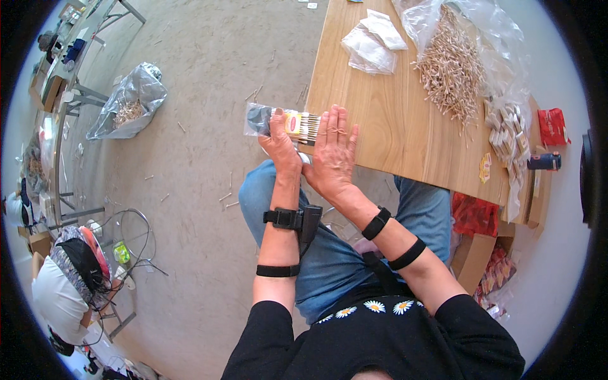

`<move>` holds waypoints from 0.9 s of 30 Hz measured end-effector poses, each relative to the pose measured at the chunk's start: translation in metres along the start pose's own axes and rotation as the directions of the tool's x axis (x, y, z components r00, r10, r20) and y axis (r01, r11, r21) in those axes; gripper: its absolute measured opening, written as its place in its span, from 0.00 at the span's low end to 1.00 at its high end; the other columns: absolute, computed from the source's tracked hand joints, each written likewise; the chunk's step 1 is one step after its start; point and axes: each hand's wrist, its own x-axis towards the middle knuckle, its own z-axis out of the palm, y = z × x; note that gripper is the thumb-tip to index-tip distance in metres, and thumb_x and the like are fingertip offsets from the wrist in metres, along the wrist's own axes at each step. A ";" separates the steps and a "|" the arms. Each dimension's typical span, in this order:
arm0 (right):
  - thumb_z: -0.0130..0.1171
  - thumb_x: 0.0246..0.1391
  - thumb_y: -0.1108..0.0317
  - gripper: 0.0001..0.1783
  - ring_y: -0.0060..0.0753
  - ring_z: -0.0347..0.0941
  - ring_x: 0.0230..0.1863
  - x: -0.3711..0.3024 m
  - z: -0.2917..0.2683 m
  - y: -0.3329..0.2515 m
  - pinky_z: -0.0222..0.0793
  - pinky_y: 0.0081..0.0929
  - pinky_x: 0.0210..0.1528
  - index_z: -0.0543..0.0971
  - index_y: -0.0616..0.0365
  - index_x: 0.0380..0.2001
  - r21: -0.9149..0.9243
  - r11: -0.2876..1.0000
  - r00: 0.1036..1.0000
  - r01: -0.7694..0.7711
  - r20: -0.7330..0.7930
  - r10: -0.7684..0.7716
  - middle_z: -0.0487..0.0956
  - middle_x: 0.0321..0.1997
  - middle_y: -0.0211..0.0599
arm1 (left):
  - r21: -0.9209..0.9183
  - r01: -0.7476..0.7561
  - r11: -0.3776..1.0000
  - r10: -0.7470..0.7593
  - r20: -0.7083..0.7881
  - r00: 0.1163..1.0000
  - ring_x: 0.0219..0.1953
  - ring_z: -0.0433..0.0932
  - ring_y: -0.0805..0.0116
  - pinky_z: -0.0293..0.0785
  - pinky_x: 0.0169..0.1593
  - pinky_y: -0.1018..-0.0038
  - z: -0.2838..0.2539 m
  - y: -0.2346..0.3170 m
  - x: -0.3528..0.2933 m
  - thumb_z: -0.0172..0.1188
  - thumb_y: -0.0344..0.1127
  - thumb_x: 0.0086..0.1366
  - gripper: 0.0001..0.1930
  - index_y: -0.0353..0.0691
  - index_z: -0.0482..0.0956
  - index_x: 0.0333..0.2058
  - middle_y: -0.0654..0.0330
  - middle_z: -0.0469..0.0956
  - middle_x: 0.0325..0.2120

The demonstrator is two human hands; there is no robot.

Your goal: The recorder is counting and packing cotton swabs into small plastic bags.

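I see the left forearm (277, 247) extending nearly straight ahead, the left hand (280, 151) curled in a grip, thumb pointing forward. The right forearm (391, 237) slants inward; the right hand (334, 152) is flat, fingers straight, the little finger slightly apart.

One left hand (282, 149), one right hand (334, 158), one held swab packet (294, 124), four black arm straps (377, 223)

Right hand (334, 155): passage rightward over bare middle of worktop (392, 117). Swab heap (451, 69) blocks far right; flat clear bags (372, 47) lie ahead, packets (506, 133) along right edge.
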 end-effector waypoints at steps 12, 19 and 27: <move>0.65 0.47 0.57 0.54 0.55 0.33 0.80 0.005 0.013 -0.003 0.28 0.61 0.76 0.52 0.75 0.70 -0.034 0.997 0.993 0.075 -0.094 -0.078 0.45 0.78 0.59 | -0.009 0.018 1.000 -0.018 -0.020 1.000 0.34 0.79 0.75 0.79 0.39 0.74 0.003 0.001 -0.001 0.62 0.32 0.65 0.07 0.35 0.79 0.39 0.64 0.79 0.34; 0.56 0.55 0.56 0.46 0.51 0.35 0.81 0.009 0.011 -0.006 0.27 0.60 0.77 0.55 0.71 0.70 -0.105 0.991 0.995 0.084 -0.042 -0.089 0.46 0.78 0.55 | 0.000 0.023 1.000 -0.023 -0.015 1.000 0.34 0.80 0.75 0.79 0.38 0.74 0.000 -0.002 0.003 0.61 0.32 0.66 0.06 0.36 0.78 0.36 0.64 0.79 0.33; 0.74 0.40 0.51 0.63 0.52 0.34 0.81 0.008 -0.003 0.007 0.29 0.59 0.77 0.51 0.70 0.71 0.045 0.997 0.997 0.069 0.033 -0.070 0.45 0.78 0.55 | 0.029 0.191 0.981 -0.191 0.007 0.981 0.35 0.81 0.73 0.80 0.39 0.73 -0.010 0.027 0.006 0.65 0.44 0.65 0.14 0.41 0.77 0.40 0.64 0.79 0.33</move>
